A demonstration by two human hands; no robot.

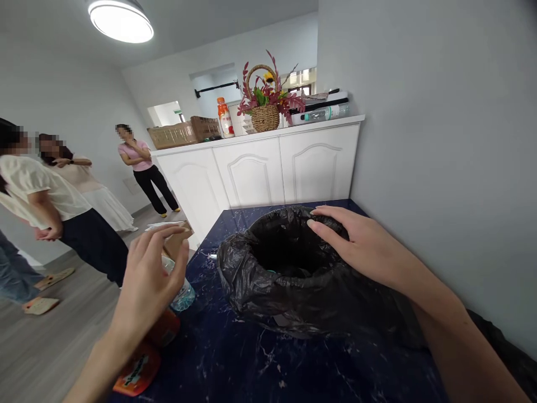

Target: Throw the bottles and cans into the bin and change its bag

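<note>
Dark counter point(235, 358): right hand point(356, 243) flat on bag point(293, 291).

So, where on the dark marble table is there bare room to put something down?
The table is bare in front of the black bag, between the two forearms. A smaller bare strip lies behind the bag, toward the white cabinet. The left edge is crowded: clear bottle and orange packet under the left hand. The right hand rests on the bag's rim.

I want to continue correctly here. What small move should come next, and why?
Probably close the left hand on the clear bottle under it. The hand hovers open above the bottle, not gripping it, while the right hand rests on the rim of the black bag, whose mouth stands open.
</note>
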